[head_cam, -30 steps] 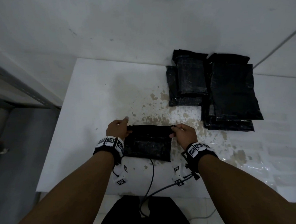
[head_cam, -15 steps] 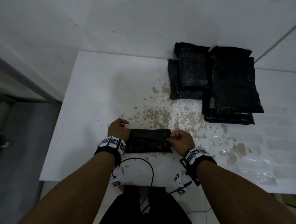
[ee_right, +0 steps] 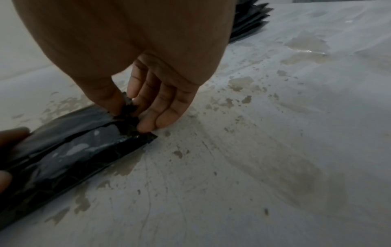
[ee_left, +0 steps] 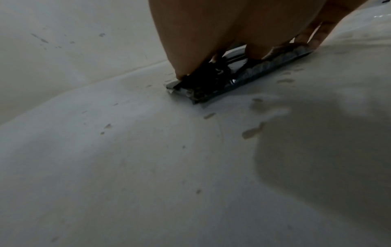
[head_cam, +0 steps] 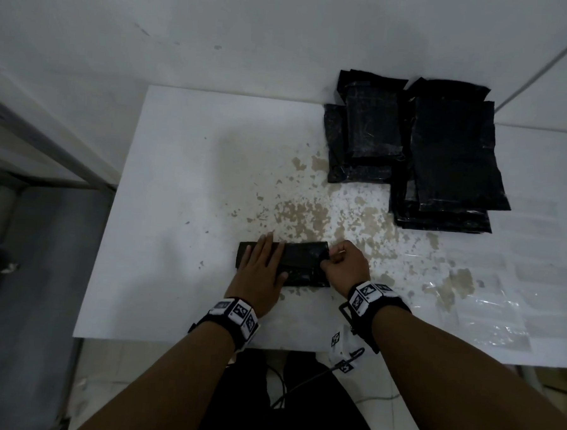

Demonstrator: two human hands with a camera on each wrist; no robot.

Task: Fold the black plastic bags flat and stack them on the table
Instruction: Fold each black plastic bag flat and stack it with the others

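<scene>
A black plastic bag (head_cam: 302, 263) lies folded into a narrow strip near the front of the white table (head_cam: 186, 163). My left hand (head_cam: 261, 266) lies flat on its left half, fingers straight, pressing it down. My right hand (head_cam: 342, 265) pinches the bag's right end between thumb and fingers; the right wrist view shows the pinch on the bag (ee_right: 69, 155) by that right hand (ee_right: 131, 107). In the left wrist view the left hand (ee_left: 211, 55) sits on the bag (ee_left: 239, 76). Two piles of folded black bags (head_cam: 368, 133) (head_cam: 452, 164) lie at the back right.
Brown worn patches (head_cam: 305, 212) mark the tabletop's middle. A clear plastic sheet (head_cam: 487, 307) lies at the front right. The white wall (head_cam: 252, 32) rises just behind the table. A cable (head_cam: 303, 383) hangs below the front edge, near my dark clothing.
The bag went from a wide rectangle to a narrow folded strip. My left hand let go of its edge and now lies flat on top; the right hand keeps its pinch.
</scene>
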